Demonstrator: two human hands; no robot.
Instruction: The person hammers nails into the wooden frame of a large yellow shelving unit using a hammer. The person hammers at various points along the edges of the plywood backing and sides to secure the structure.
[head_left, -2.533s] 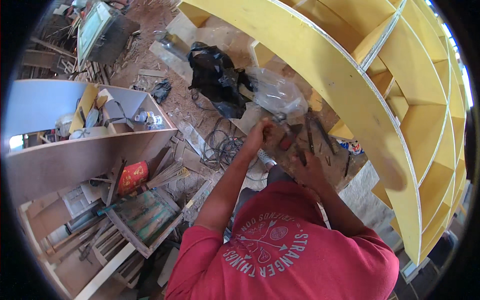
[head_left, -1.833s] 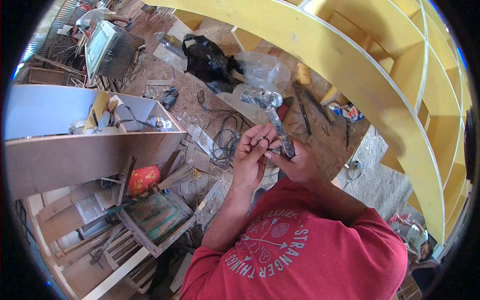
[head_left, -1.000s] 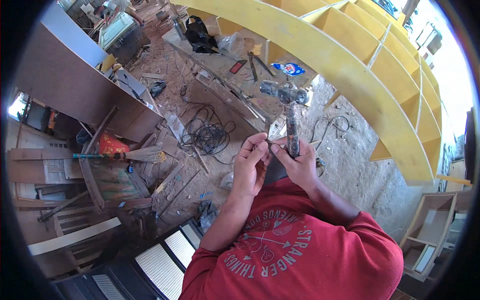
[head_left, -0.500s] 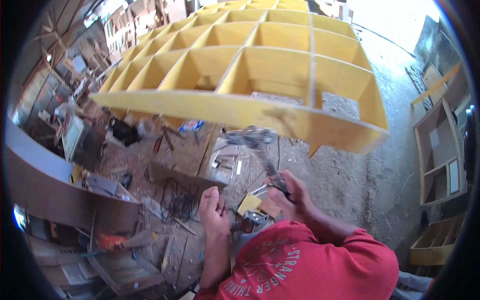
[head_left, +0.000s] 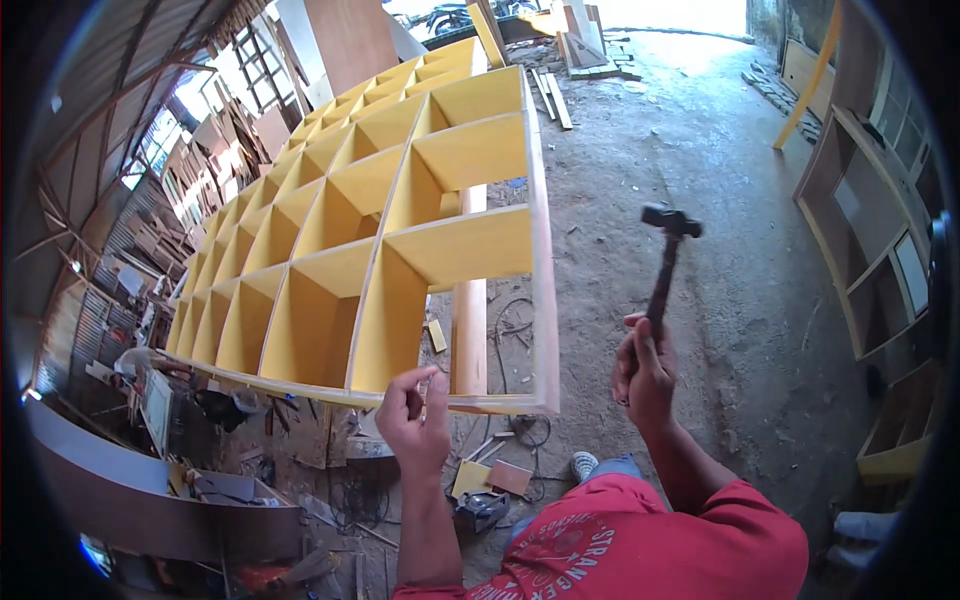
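Note:
My right hand (head_left: 645,370) is closed around the handle of a dark hammer (head_left: 672,222), held upright to the right of a yellow wooden grid of open compartments (head_left: 465,245). The grid has curved, pale-edged boards and stretches away from me. My left hand (head_left: 415,425) is at its near edge, fingers curled with the thumb up; whether it touches the edge, and what is pinched in it, I cannot make out. A pale upright panel (head_left: 468,330) shows behind the open right end of the grid. My red-sleeved arms come in from below.
Unfinished wooden cabinets (head_left: 880,250) line the right side, a long curved cabinet (head_left: 150,510) lies lower left. Cables (head_left: 510,330), offcuts (head_left: 508,478) and a power tool (head_left: 482,510) litter the floor. Leaning boards (head_left: 345,35) stand behind. A bent-over person (head_left: 135,362) is at far left.
My view has swung up from the cluttered floor onto the grid. My hands, earlier together at a small item, have separated; the right has lifted the hammer out to the right.

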